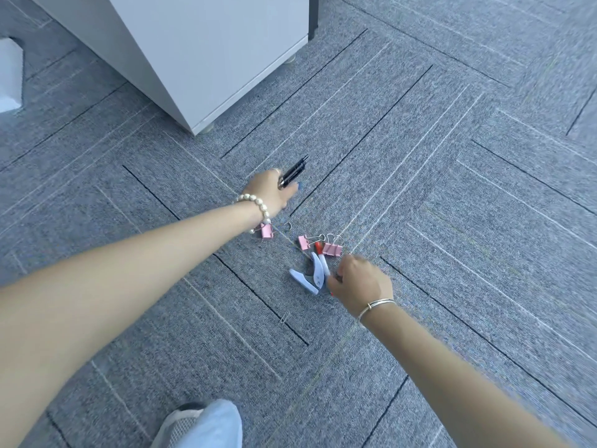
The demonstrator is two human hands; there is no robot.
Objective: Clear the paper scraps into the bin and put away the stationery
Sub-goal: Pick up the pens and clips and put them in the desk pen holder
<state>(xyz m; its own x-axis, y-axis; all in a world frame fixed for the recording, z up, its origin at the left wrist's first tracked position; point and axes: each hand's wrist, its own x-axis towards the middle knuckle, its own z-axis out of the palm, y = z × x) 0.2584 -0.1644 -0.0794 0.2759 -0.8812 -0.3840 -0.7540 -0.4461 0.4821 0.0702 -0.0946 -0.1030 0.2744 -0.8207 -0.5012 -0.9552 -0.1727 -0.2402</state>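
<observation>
pens [293, 174] light, stiff, clamped in left hand [269, 192] | right hand [358, 281] curled at marker [323, 263], hold unclear | binder clips [332, 248]: pinch by wire loops

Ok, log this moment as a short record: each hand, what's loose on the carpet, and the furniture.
left hand: grips black pens
right hand: fingers curled at white red-capped marker, grip unclear
grey carpet: three pink binder clips, pale blue hole punch, silver paper clip
furniture: white cabinet
</observation>
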